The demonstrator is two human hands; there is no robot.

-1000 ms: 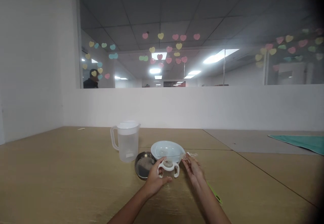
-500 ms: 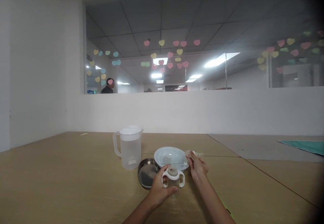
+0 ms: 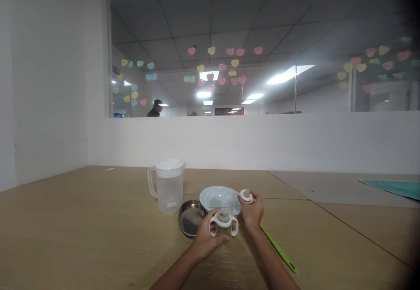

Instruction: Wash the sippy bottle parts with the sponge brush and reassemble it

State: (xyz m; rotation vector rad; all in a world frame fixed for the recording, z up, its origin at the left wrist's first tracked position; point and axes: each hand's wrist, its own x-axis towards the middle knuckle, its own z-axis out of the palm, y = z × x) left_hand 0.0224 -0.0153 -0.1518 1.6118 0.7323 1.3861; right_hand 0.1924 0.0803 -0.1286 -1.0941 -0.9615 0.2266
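My left hand (image 3: 207, 237) is wrapped around a clear baby bottle (image 3: 223, 233) with a white two-handled ring around its neck. The bottle stands upright and its mouth is uncovered. To the right of it, my right hand (image 3: 252, 209) grips a bottle nipple (image 3: 246, 195) set in a white collar, nipple pointing up. Just behind the bottle is a pale blue bowl (image 3: 210, 189) with a clear rounded piece (image 3: 215, 201) inside. Another see-through part shows faintly at the bowl's right side, beside my right fingers; I cannot make out its shape.
A translucent pitcher (image 3: 170, 189) with a lid stands left of the bowl. In front of it lies a round metal dish (image 3: 192, 220). A bright green long handle (image 3: 280, 250) rests by my right forearm. Teal cloth (image 3: 393, 188) lies far right. A person (image 3: 155, 108) is behind the window.
My right hand has turned the nipple and collar from lying sideways to pointing up. The left hand keeps the bottle nearly in place. More of the green handle shows. The person behind the window moved right.
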